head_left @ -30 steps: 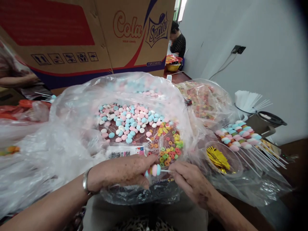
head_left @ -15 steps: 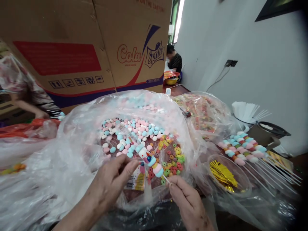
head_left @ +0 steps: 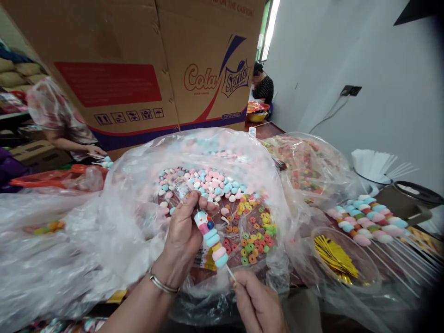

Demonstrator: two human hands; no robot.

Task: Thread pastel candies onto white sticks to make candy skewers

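While the left hand (head_left: pixel 183 231) at centre frame closes thumb and fingers on the wrapper, the right hand (head_left: pixel 258 300) at lower centre pinches the stick. The skewer (head_left: pixel 215 245) slants between them, its upper end beside the left fingers. It should be light; the wrapper (head_left: pixel 203 220) looks thin and slippery, the sweets (head_left: pixel 219 260) soft and easily dented, the stick (head_left: pixel 230 272) stiff, hence the safest place to take hold.

Candy skewer (head_left: pixel 218 254), stick (head_left: pixel 230 272) in right fingers (head_left: pixel 245 283), left fingers (head_left: pixel 188 206) at its upper end.
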